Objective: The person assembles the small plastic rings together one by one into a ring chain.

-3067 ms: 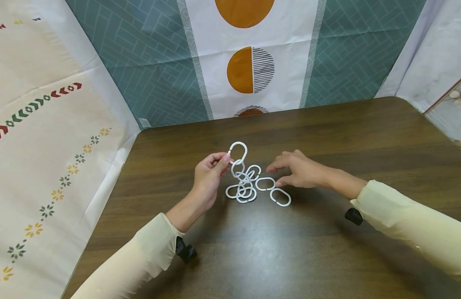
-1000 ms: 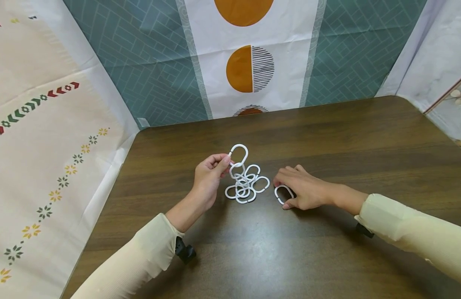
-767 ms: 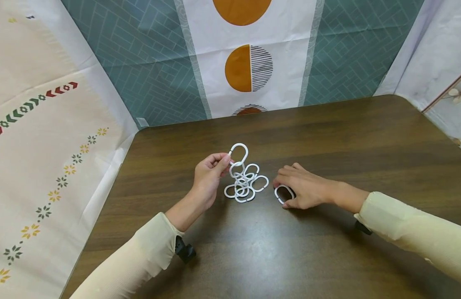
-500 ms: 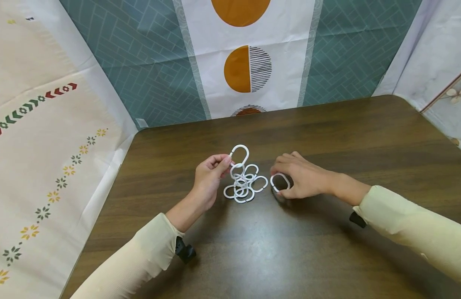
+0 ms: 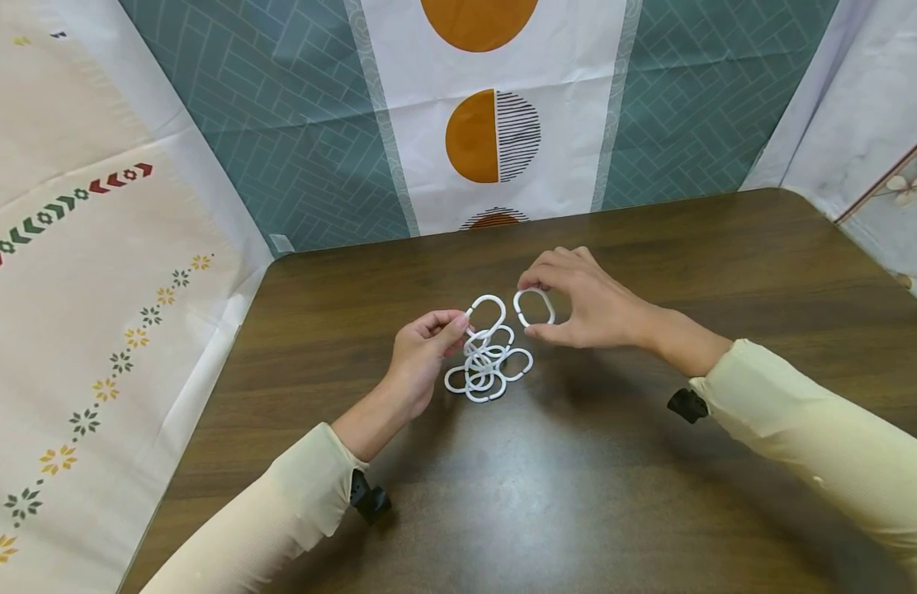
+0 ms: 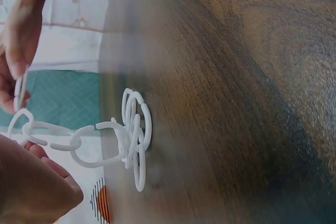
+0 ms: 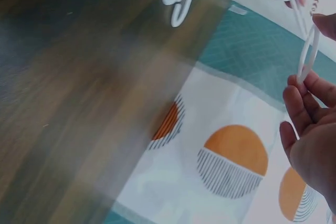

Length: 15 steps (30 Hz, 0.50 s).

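Observation:
Between thumb and fingers, my left hand pinches the top ring of a chain of white plastic curtain rings. From it the linked rings run down into a small pile on the wooden table. My right hand pinches a single oval curtain ring at its two long ends, thumb below and fingers above. That ring is held up above the table, just right of the chain's top ring. In the right wrist view the two held rings overlap near the right edge.
The brown table spreads out all around the pile. A patterned cloth hangs behind its far edge, with a pale embroidered cloth along the left side. Each sleeve cuff carries a black wrist camera.
My right hand has picked the single ring off the table and brought it up and left, close to the chain's top ring. My left hand has shifted slightly right with the chain.

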### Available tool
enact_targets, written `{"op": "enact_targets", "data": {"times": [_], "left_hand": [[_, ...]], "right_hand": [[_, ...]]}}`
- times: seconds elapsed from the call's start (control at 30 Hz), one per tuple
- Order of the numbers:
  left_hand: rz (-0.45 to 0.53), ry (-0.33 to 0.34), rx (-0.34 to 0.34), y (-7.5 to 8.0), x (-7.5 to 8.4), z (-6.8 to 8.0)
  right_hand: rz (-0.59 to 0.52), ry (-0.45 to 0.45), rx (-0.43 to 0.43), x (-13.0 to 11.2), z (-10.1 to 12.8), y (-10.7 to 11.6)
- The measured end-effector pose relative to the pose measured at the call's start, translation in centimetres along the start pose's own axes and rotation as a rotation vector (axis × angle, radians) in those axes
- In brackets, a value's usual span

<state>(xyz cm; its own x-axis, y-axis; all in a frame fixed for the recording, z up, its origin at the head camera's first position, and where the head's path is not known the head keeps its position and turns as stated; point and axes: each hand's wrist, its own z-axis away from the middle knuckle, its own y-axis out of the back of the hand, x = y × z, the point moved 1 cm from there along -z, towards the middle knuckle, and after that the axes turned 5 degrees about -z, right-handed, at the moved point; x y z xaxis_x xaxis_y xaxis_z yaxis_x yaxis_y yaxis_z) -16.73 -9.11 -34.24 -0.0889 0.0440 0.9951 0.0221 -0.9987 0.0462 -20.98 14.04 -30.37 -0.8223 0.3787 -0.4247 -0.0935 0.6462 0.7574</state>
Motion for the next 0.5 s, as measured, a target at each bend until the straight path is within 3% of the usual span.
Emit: {"op": "enact_targets", "data": {"times": [0.23, 0.5], "left_hand": [[-0.012, -0.002, -0.031, -0.1, 0.0, 0.2], [-0.012, -0.01, -0.053, -0.2, 0.0, 0.4]], "right_hand": [[-0.005, 0.071, 0.059, -0.9, -1.6, -0.8], [0.051, 0.059, 0.009, -1.4, -2.6, -1.9]]}}
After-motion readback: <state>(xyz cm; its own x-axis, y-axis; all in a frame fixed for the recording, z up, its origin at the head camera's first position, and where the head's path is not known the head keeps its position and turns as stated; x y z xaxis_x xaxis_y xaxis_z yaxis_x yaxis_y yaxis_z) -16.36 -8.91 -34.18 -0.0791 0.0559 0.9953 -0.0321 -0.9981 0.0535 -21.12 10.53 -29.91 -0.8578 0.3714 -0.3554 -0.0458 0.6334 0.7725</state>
